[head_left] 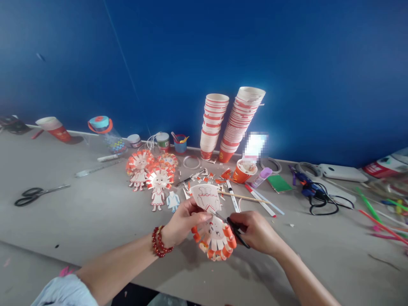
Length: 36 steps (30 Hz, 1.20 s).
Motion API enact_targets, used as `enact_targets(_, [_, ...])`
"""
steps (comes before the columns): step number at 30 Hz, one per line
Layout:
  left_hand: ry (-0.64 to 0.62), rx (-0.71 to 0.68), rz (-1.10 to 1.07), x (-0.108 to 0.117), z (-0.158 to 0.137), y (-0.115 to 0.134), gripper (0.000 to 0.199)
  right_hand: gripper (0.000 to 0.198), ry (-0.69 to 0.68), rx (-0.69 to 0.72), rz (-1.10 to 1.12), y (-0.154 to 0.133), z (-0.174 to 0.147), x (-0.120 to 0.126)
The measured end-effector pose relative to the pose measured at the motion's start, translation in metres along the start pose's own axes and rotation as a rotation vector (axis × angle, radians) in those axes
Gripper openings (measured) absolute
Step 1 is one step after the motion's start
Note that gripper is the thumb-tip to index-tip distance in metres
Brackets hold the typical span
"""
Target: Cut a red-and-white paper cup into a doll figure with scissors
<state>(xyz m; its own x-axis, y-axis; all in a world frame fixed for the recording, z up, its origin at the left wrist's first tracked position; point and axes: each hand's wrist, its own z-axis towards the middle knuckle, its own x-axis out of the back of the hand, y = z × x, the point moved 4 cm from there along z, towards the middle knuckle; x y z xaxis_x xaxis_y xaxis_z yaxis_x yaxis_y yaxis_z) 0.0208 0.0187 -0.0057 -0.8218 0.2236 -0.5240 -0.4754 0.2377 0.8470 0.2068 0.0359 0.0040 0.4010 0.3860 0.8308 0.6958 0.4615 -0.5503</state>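
A paper doll cut from a cup [215, 238] is held near the table's front, its orange-and-white fringe curling around a drawn face. Pinching it near the neck is my left hand [185, 221], with a red bead bracelet at the wrist. The doll's uncut body panel [206, 197] points away from me and carries a dress drawn in red lines. My right hand [255, 231] grips black-handled scissors [237, 233], whose blades lie at the panel near the neck. How far the blades are apart, I cannot tell.
Finished paper dolls [159, 182] and a blue paper dress piece [173, 201] lie left of centre. Orange scraps [207, 175], markers [233, 196] and stacked paper cups [236, 127] stand or lie beyond. Other scissors [41, 193] rest left, a glue gun [309, 187] right.
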Motion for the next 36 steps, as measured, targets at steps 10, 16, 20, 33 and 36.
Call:
enact_targets(10, [0.039, -0.077, 0.0, 0.004, 0.0, 0.006, 0.018, 0.036, -0.049, -0.002, 0.015, 0.025, -0.005, -0.008])
enact_targets(16, [0.006, -0.095, 0.078, 0.005, -0.001, 0.006, 0.019, 0.027, 0.07, 0.079, -0.209, 0.021, -0.009, 0.009])
enact_targets(20, [0.0, -0.091, 0.115, 0.006, -0.001, 0.005, 0.018, 0.031, 0.159, 0.151, -0.323, 0.02, -0.012, 0.015])
enact_targets(33, [0.007, -0.105, 0.286, 0.005, -0.002, 0.009, 0.022, 0.031, 0.252, 0.202, -0.417, 0.016, -0.017, 0.022])
enact_targets(36, [0.006, -0.112, 0.285, 0.006, -0.002, 0.008, 0.026, 0.033, 0.269, 0.209, -0.424, 0.015, -0.018, 0.023])
